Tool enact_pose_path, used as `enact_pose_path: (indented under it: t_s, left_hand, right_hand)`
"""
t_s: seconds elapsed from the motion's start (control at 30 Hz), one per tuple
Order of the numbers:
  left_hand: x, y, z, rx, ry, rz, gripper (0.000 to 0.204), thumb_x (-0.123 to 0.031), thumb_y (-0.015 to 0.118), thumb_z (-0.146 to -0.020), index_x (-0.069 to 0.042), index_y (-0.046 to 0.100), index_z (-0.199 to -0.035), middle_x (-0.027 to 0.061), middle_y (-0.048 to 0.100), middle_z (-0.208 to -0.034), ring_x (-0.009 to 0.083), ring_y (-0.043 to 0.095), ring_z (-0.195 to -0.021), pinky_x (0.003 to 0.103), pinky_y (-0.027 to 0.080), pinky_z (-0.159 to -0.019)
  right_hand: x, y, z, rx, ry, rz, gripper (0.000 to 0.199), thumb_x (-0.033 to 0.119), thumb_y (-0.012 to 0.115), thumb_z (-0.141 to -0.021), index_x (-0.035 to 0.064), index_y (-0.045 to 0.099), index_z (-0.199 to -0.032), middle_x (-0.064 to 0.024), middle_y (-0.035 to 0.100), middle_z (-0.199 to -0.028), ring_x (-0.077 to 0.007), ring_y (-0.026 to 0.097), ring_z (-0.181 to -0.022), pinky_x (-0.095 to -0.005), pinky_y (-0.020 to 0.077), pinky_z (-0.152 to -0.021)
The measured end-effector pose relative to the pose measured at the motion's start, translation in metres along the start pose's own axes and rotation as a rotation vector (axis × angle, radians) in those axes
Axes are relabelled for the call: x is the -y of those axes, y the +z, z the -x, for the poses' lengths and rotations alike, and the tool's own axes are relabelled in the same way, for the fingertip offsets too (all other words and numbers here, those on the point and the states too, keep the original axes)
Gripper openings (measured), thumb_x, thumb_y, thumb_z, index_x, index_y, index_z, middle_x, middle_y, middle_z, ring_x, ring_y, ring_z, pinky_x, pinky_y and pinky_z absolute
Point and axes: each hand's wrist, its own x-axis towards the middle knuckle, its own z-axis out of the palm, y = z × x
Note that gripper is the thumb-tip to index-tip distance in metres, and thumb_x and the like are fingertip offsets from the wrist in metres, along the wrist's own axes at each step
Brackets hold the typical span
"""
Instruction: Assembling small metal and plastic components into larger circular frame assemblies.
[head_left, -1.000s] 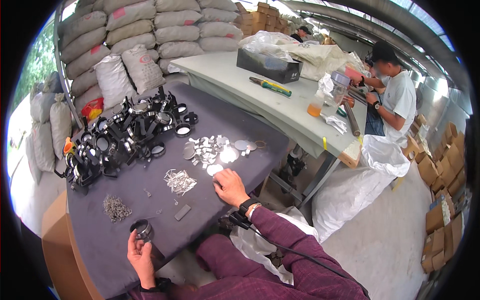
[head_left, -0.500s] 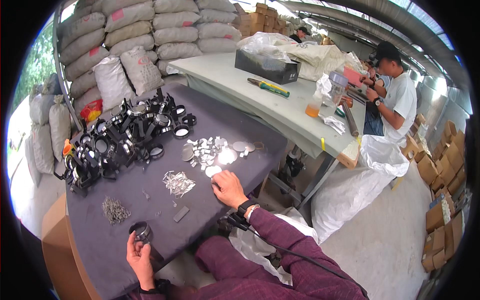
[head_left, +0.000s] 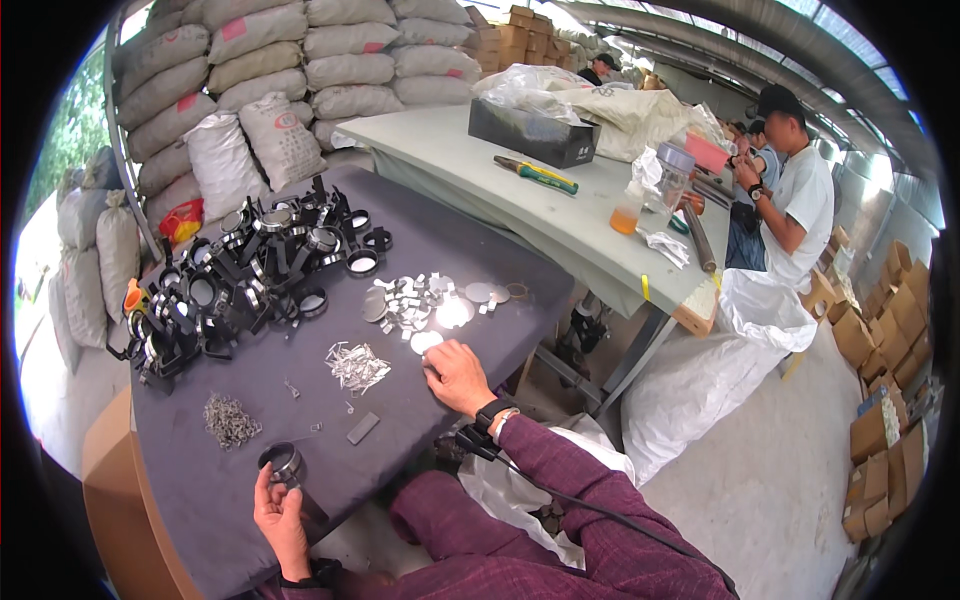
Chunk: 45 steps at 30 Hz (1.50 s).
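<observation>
Over the last second little moves: the right hand (head_left: 455, 375) stays flat near the front edge of the dark bench (head_left: 480, 270), its fingertips inching toward a round mirror disc (head_left: 426, 342) in the scatter of silver discs and small plates (head_left: 415, 300). The hand looks open, fingers spread, touching the disc rather than gripping it, though the contact is too small to be sure of. The left hand (head_left: 280, 510) keeps its grip closed around a black ring with a metal rim (head_left: 283, 463), held just above the near edge of the bench, much where it was. So the ring waits in one hand while the other picks a disc, judging by how they lie.

Few true containers show. On the pale bench (head_left: 520, 190) behind, a black box (head_left: 533, 133) stands with its contents hidden; a clear jar (head_left: 672, 175) and a cup of orange liquid (head_left: 626, 215) sit near the far edge. Sacks (head_left: 250, 90) are stacked behind, shut. A heap of black rings (head_left: 240, 285) lies loose on the dark bench, with two small heaps of metal clips (head_left: 355, 365) beside it.
</observation>
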Motion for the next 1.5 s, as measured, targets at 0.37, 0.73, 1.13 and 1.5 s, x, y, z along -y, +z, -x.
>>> enact_pose_path:
  t_s: [0.37, 0.73, 1.13, 1.5]
  left_hand:
    - [0.006, 0.008, -0.009, 0.004, 0.001, 0.034, 0.056, 0.005, 0.060, -0.080, -0.004, 0.048, -0.134, -0.0035, 0.054, -0.085, 0.0004, 0.047, -0.067, 0.013, 0.036, -0.052]
    - [0.006, 0.008, 0.005, 0.006, 0.001, -0.040, 0.052, -0.014, 0.072, -0.082, -0.010, 0.054, -0.130, 0.0026, 0.063, -0.092, 0.0059, 0.056, -0.077, 0.023, 0.049, -0.071]
    - [-0.016, -0.005, 0.003, -0.152, -0.007, -0.102, 0.052, 0.002, 0.065, -0.076, -0.003, 0.054, -0.126, 0.0019, 0.060, -0.091, 0.0055, 0.052, -0.071, 0.021, 0.045, -0.062]
    - [0.001, 0.011, -0.008, -0.047, -0.028, 0.042, 0.057, 0.005, 0.059, -0.081, -0.002, 0.046, -0.135, -0.0033, 0.054, -0.087, 0.0003, 0.045, -0.067, 0.013, 0.035, -0.053]
  right_hand:
    - [-0.011, -0.002, -0.004, 0.004, 0.015, 0.003, 0.011, 0.009, 0.063, -0.073, 0.0089, 0.057, -0.082, -0.0040, 0.060, -0.086, -0.0250, 0.055, -0.088, -0.0376, 0.0421, -0.075]
    - [-0.035, 0.004, 0.008, 0.018, -0.059, -0.073, 0.012, 0.006, 0.059, -0.072, 0.0011, 0.054, -0.081, -0.0146, 0.054, -0.080, -0.0332, 0.051, -0.078, -0.0426, 0.0424, -0.070]
    - [0.001, 0.035, -0.030, 0.093, -0.120, -0.070, 0.013, 0.016, 0.062, -0.076, 0.0054, 0.055, -0.075, -0.0139, 0.055, -0.075, -0.0354, 0.053, -0.074, -0.0463, 0.0411, -0.065]
    - [-0.007, -0.002, -0.016, -0.009, -0.042, -0.029, 0.010, 0.007, 0.063, -0.075, 0.0086, 0.055, -0.081, -0.0036, 0.058, -0.085, -0.0253, 0.053, -0.086, -0.0372, 0.0409, -0.074]
